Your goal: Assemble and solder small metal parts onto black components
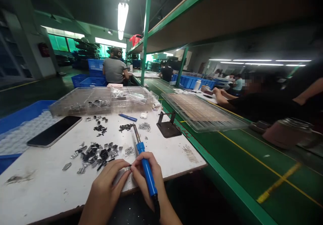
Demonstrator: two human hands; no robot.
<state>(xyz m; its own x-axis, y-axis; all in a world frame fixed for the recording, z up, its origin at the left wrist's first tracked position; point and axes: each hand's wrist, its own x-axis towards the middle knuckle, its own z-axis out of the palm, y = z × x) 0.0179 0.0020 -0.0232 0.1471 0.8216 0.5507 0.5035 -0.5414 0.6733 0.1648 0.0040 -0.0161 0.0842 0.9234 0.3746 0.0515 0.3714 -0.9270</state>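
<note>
My left hand (107, 181) is closed, thumb and index finger pinching a small dark part (129, 167) at the table's front edge. The fingertips of my right hand (159, 181) meet the same part from the other side. A blue soldering iron (148, 177) lies across my right hand, held in it, its metal tip pointing up and away over the table. Just beyond my fingers is a pile of black and silver metal clips (98, 154). Small silver pieces (129, 151) lie beside that pile. Fingers hide most of the pinched part.
Farther back are small black parts (125, 127), silver bits (144, 127), a blue pen (128, 117) and a black metal stand (169, 127). A phone (54, 130) lies left, near a blue crate (30, 107). Clear compartment boxes (101, 98) stand behind. Co-workers sit beyond and right.
</note>
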